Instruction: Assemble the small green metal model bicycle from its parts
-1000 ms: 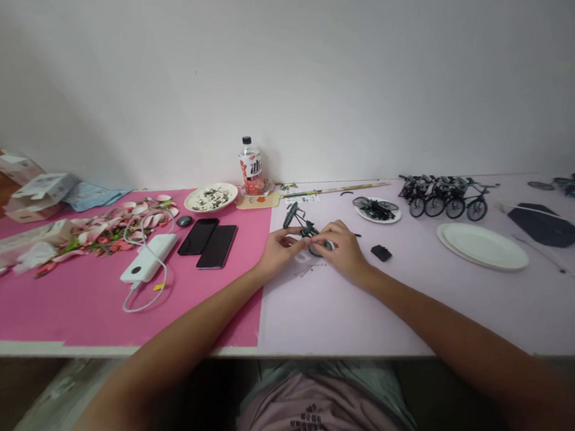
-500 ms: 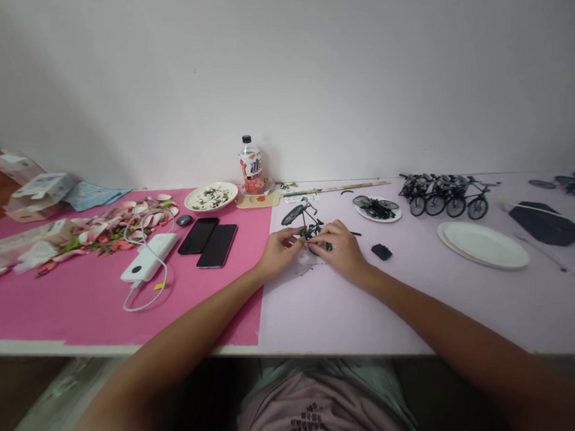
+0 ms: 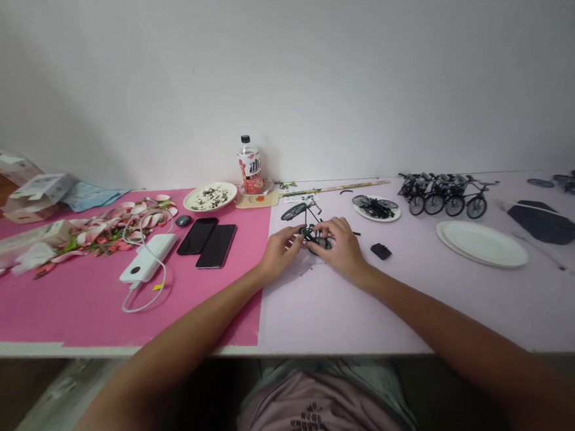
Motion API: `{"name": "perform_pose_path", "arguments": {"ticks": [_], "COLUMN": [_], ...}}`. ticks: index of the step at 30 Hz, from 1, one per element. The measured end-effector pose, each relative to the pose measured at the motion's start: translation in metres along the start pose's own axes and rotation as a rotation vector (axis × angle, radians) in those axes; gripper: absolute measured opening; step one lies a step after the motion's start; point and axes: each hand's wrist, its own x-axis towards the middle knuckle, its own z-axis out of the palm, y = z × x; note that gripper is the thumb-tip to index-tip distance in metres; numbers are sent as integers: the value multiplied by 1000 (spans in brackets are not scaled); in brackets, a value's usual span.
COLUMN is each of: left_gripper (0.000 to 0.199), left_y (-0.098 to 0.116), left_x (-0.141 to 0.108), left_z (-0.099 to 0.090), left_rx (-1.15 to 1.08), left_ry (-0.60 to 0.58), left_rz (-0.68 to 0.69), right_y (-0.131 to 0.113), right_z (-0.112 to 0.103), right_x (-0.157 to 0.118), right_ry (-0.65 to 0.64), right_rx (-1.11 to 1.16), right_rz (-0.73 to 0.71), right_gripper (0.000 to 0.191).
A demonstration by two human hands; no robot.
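Note:
A small dark green toy bicycle [image 3: 295, 211] is tilted over the pale lilac table top, its front wheel and handlebar pointing away from me. My left hand [image 3: 281, 251] grips it from the left with thumb and fingers near the frame's middle. From the right, my right hand [image 3: 340, 249] has thumb and fingertips closed around the part by the other wheel. Fingers hide much of the bicycle's centre, so any tiny part between them cannot be made out. Close to my right hand lies a small black block [image 3: 381, 251].
Behind stand a plate of black wheels [image 3: 376, 216] and a row of finished-looking toy bicycles [image 3: 441, 195]. White plates [image 3: 487, 244] lie right. On the pink left side are phones [image 3: 216, 246], a power bank [image 3: 147, 258], a bowl [image 3: 232, 194], and a bottle [image 3: 251, 167].
My right hand's fingers have spread a little and shifted on the bicycle, showing more of the near wheel. My left hand keeps its hold.

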Motion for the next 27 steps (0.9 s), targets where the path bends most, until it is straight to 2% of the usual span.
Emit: {"name": "perform_pose_path", "arguments": {"ticks": [8, 14, 19, 27], "left_gripper": [49, 49, 46, 52], "left_y": [2, -1, -1, -5], "left_x": [-1, -1, -1, 1], "left_z": [-1, -1, -1, -11], "left_rx": [41, 111, 132, 271], "left_ry": [-38, -63, -23, -55], "left_rz": [57, 102, 96, 140], "right_y": [1, -1, -2, -4], "right_z": [1, 3, 4, 7], "right_x": [0, -2, -1, 3], "right_ry": [13, -8, -9, -32], "right_rx": [7, -7, -1, 19], "right_rz": [-26, -7, 17, 17], "right_gripper": [34, 24, 24, 19]}}
